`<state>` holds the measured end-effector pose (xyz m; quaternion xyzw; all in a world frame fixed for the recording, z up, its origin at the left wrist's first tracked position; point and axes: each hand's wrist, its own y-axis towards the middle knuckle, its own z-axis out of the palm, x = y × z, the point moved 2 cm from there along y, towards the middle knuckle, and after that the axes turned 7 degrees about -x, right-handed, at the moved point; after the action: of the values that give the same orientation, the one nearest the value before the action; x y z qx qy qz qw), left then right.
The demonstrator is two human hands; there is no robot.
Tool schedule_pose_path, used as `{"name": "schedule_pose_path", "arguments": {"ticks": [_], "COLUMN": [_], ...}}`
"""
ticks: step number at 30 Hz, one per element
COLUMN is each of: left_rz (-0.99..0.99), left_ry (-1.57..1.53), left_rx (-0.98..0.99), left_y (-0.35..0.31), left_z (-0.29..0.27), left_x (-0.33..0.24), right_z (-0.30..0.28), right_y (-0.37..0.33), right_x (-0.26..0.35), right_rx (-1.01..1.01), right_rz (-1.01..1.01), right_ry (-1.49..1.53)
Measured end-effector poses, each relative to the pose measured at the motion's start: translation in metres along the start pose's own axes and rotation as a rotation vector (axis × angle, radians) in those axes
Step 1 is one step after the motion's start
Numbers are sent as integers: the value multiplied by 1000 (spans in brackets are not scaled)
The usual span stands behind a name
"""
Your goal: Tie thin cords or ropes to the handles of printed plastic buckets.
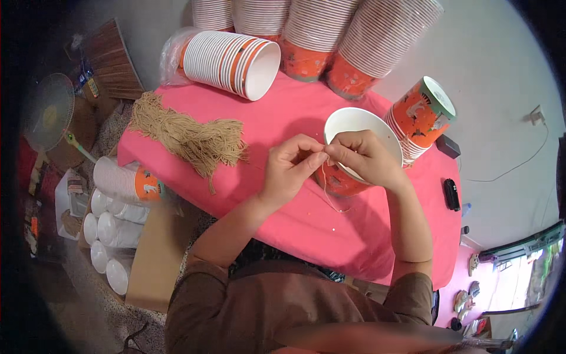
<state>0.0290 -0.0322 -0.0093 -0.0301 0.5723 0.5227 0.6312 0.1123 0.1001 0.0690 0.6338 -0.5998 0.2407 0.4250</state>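
Both my hands meet in front of a paper bucket [337, 180], white inside and orange with a printed pattern outside. My left hand [288, 168] pinches a thin pale string between thumb and fingers. Close against it, my right hand [368, 158] pinches the same string at the bucket's near rim, covering part of the opening. A loose length of the string [331, 203] hangs down in a curve over the pink cloth. What the fingertips do at the rim is partly hidden. Left of my hands lies a bundle of tan strings [186, 137].
The pink-covered table [247, 206] carries a tipped stack of buckets [233, 62], upright wrapped stacks [306, 50] behind, and upside-down buckets [421, 112] at right. A black object [451, 194] lies near the right edge. Below left is a cardboard box [162, 265] beside wrapped stacks [121, 227].
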Motion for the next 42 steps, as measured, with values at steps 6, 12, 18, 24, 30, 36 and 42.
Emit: {"name": "schedule_pose_path", "arguments": {"ticks": [6, 12, 18, 24, 30, 36, 42], "left_rz": [-385, -470, -438, -285, 51, 127, -328], "left_ry": [-181, -358, -319, -101, 60, 80, -169], "left_rx": [-10, -16, -1, -5, -62, -49, -30], "left_y": [-2, -3, -5, -8, -5, -3, -2], "left_z": [-9, -8, -7, -7, -6, -6, -12], "left_x": [5, 2, 3, 3, 1, -2, 2], "right_z": [8, 22, 21, 18, 13, 6, 16], "right_y": [-10, -14, -14, -15, -7, -2, -8], "right_x": [7, 13, 14, 14, 10, 12, 13], "right_rx": [-339, -337, -392, -259, -134, -22, -240], "right_rz": [-313, -376, -317, -109, 7, 155, -47], "right_ry": [-254, -360, -326, -194, -66, -80, 43]}}
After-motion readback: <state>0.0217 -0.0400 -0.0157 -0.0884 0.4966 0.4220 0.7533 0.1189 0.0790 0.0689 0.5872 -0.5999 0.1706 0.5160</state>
